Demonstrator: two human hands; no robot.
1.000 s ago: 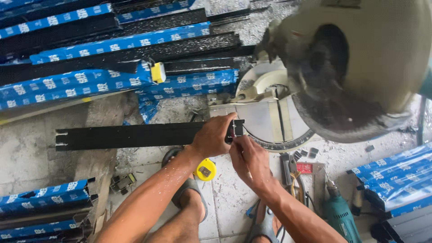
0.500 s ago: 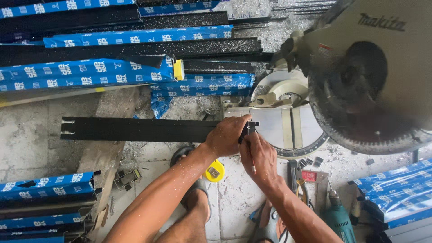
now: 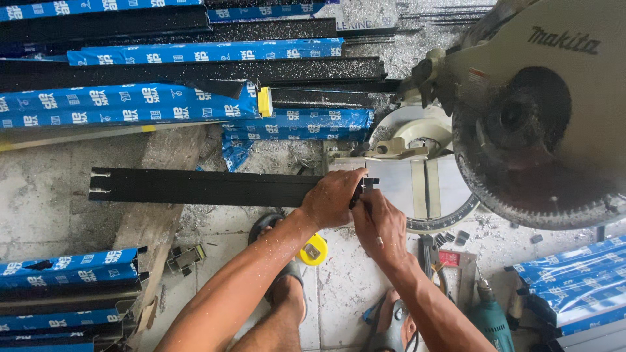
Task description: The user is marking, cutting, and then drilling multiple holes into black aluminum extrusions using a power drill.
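left hand (image 3: 332, 199) gripping black profile (image 3: 202, 188)

A metal profile (image 3: 208, 188) lies across mid-frame, its right end on the miter saw (image 3: 521, 130) table; a tape measure (image 3: 313, 250) lies below it.

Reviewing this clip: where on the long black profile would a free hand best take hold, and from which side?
Probably mid-length on the black profile, from above, palm down. It lies flat and level across the floor and saw table, its bare top face exposed. The left hand already clamps the saw end, with the right hand working there, so the middle stays clear of the blade.
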